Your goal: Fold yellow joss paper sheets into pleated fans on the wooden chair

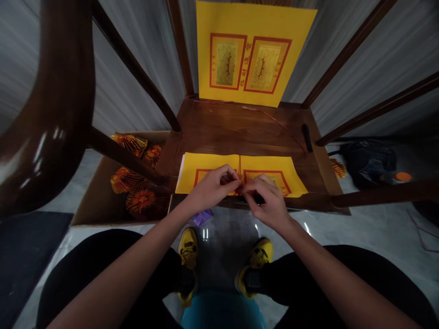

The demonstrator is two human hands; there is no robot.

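A stack of yellow joss paper (192, 164) with red-framed panels lies at the front edge of a wooden chair seat (226, 132). Round its middle runs a red string (240, 162). Over that middle my left hand (217, 185) is closed, thumb and forefinger pinched at the string. Close against it, my right hand (269, 198) pinches at the same spot. The fingertips nearly meet and hide the part of the string between them. Another yellow joss paper sheet (252, 98) stands upright at the back of the seat.
A cardboard box (98, 201) with several red-and-gold folded paper pieces (140, 201) is at the left. On the seat lie a loose red string (274, 119) and a black object (307, 138). A dark plastic bag (368, 160) sits right; a purple packet (202, 217) is below the edge.
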